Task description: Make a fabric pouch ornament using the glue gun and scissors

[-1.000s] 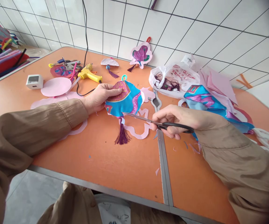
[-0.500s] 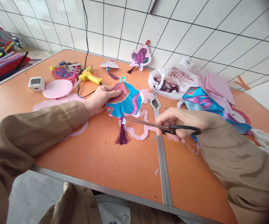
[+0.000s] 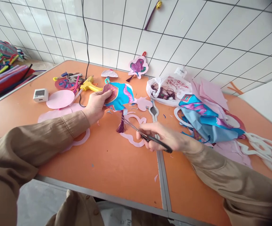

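My left hand [image 3: 95, 105] pinches the left edge of a blue, pink and gold patterned fabric ornament [image 3: 120, 97], thumb on top. A small teal loop [image 3: 107, 80] sticks up from its upper edge. From its lower edge hangs a dark purple tassel [image 3: 121, 125]. My right hand [image 3: 159, 135] is closed round black-handled scissors [image 3: 153, 141]. Their blades point left and up, close by the tassel's upper part; whether they touch it I cannot tell. Beneath lies a pink cut-out frame [image 3: 133, 141].
Behind my left hand are a yellow glue gun [image 3: 90, 84], a pink oval [image 3: 61, 99] and a white cube [image 3: 40, 95]. A plastic bag of cords [image 3: 169, 91] stands at the back. Blue patterned fabric [image 3: 204, 117] lies right, beside white strips [image 3: 263, 144]. A butterfly-like ornament [image 3: 138, 66] leans against the wall.
My right hand has moved left with the scissors, and their blades now slant up toward the tassel. The ornament has shifted slightly left and up in view. The camera view has tilted upward.
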{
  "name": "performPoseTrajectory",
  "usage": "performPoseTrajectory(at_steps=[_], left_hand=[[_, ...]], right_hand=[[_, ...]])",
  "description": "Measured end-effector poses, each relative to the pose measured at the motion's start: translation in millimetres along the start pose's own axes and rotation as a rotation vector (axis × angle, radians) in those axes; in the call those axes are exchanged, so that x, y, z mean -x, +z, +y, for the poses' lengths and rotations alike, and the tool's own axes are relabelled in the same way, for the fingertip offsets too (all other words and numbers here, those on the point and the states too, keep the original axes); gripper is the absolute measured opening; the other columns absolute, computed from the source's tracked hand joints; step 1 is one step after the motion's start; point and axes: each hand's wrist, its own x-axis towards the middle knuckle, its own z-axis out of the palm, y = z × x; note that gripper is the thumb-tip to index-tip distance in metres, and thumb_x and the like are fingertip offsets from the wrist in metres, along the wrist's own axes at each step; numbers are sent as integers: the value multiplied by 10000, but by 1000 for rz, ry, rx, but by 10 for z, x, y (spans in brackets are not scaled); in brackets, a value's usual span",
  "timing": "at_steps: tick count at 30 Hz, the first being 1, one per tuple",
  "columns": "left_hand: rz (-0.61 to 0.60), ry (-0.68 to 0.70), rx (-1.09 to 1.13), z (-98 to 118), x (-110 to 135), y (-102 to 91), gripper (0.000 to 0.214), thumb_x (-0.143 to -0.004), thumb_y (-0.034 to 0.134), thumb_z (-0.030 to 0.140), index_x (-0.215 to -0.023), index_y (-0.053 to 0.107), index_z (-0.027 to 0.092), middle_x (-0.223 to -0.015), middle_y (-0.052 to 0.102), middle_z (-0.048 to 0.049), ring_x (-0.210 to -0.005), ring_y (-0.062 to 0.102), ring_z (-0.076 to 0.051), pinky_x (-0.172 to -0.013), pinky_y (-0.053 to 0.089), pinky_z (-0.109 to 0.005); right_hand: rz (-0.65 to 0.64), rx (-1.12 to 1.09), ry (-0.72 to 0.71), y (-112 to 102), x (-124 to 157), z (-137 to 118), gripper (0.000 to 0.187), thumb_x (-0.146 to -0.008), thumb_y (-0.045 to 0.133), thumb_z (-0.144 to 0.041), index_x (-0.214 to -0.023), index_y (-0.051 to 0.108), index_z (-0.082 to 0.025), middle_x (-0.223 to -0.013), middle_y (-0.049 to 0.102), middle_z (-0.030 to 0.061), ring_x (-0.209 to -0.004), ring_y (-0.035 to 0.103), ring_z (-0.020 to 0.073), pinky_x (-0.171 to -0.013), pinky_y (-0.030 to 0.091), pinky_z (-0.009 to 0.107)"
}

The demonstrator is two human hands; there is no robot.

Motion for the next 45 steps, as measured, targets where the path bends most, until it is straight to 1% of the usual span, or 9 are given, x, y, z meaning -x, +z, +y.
performPoseTrajectory(at_steps=[5,9,13,18,25,31,35,39,45], left_hand=[[118,0,31,-21,-25,43,129,-910,671,174,-786,642,157,-622,632,36,-515,570,-91,-503,482,-231],[142,-18,77,-62,-36,62,158,-856,756,230,-771,646,155,-617,629,23,-476,576,-112,-418,462,-236],[133,-27,131,-88,-54,55,195,-820,807,254,-753,655,151,-633,647,7,-468,590,-123,-394,456,-236],[173,-41,189,-45,-75,87,187,-838,798,219,-735,663,140,-641,663,4,-484,595,-107,-446,502,-226],[271,8,265,106,-51,178,259,-934,697,159,-687,617,162,-552,603,33,-471,547,-79,-429,425,-189],[281,73,252,120,73,250,183,-1021,617,184,-853,674,138,-639,644,25,-571,579,-91,-557,433,-225],[304,111,266,30,117,226,175,-993,662,263,-857,687,156,-702,686,-2,-584,602,-111,-562,471,-234],[241,131,284,-80,94,134,206,-891,777,344,-832,695,165,-705,704,-11,-576,617,-120,-527,481,-227],[212,108,326,-125,110,84,215,-820,839,347,-828,718,170,-756,733,-13,-621,666,-130,-535,503,-225]], right_hand=[[244,57,-83,225,-49,7,425,-753,779,-524,-816,496,-214,-672,455,-60,-576,375,91,-510,311,234],[376,258,-72,306,-30,-105,358,-740,706,-400,-729,383,-245,-584,369,-92,-550,244,90,-501,233,242],[425,473,-100,362,-5,-175,329,-737,665,-331,-724,347,-250,-596,445,-74,-526,296,92,-531,265,249],[514,684,-26,369,-12,-137,333,-793,653,-400,-764,355,-253,-578,490,-50,-527,358,125,-553,235,272],[558,570,-7,254,-17,-213,344,-790,661,-380,-749,343,-254,-595,484,-62,-520,364,112,-547,261,265],[566,418,-47,303,-54,-228,337,-828,658,-419,-758,372,-254,-615,445,-75,-541,325,106,-549,276,264],[618,299,-34,476,-112,-276,317,-864,634,-429,-764,390,-253,-634,418,-70,-582,343,115,-577,279,274],[694,258,-21,629,-198,-346,332,-863,628,-435,-744,376,-254,-615,408,-73,-563,317,112,-563,261,281],[750,241,11,701,-323,-329,238,-871,591,-441,-800,476,-245,-596,417,-74,-549,329,122,-569,271,292]])
